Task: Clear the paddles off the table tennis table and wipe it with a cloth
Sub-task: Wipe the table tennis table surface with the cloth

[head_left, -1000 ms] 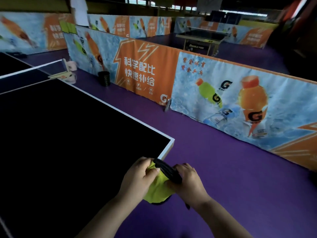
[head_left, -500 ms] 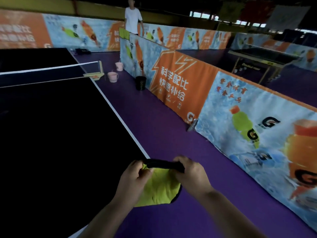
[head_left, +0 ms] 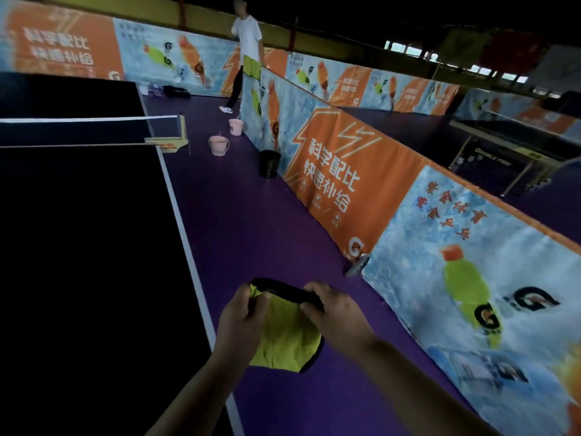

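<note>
Head view: yellow cloth, black-edged, crumpled, gripped by both hands.

Both bare forearms come up from the bottom, hands close together just off the table's side edge. Left hand and right hand each have fingers curled, pinching the cloth's top, knuckles up.

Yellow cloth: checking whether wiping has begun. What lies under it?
Only purple floor shows around the cloth, which the left hand and right hand grip beside the table, not over its top. The floor patch directly beneath is covered.
</note>
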Available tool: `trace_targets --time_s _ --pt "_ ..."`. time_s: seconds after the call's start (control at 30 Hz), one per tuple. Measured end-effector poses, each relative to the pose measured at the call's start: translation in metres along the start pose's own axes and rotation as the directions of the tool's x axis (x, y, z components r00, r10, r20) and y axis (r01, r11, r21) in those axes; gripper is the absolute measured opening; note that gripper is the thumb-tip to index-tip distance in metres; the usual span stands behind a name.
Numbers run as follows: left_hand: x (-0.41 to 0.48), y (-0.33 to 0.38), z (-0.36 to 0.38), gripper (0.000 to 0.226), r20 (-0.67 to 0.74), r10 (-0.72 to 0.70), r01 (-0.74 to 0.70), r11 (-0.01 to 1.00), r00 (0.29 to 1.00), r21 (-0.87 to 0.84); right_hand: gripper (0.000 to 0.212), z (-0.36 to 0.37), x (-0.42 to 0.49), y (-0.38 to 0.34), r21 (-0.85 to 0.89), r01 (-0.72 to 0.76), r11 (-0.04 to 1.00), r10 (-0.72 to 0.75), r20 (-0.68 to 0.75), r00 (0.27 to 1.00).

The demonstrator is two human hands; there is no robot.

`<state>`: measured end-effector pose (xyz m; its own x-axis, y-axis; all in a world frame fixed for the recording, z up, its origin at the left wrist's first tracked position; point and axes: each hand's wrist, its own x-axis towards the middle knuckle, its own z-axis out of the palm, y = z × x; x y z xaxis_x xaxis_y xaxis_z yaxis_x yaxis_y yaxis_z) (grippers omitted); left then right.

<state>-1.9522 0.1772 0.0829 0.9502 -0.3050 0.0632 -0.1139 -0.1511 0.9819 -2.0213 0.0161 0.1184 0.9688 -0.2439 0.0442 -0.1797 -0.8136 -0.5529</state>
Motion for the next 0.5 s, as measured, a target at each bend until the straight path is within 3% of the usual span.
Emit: trace_targets --time_s 0.1,0.3,0.5 --pt "0.038 0.000 0.022 0.025 -0.041 0.005 -0.004 1.000 0.999 0.025 0.010 -0.014 0.044 0.020 0.065 0.003 0.998 -0.008 0.066 0.998" --pt "0.093 -0.010 0.042 0.013 -0.177 -0.102 0.115 0.991 0.979 0.061 0.030 -0.008 0.126 0.047 0.185 0.013 0.983 -0.064 0.275 0.959" --pt "0.136 -0.021 0.054 0.013 -0.425 -0.183 0.246 0.964 0.886 0.099 0.031 0.010 0.214 0.068 0.251 0.182 0.951 -0.275 0.412 0.869"
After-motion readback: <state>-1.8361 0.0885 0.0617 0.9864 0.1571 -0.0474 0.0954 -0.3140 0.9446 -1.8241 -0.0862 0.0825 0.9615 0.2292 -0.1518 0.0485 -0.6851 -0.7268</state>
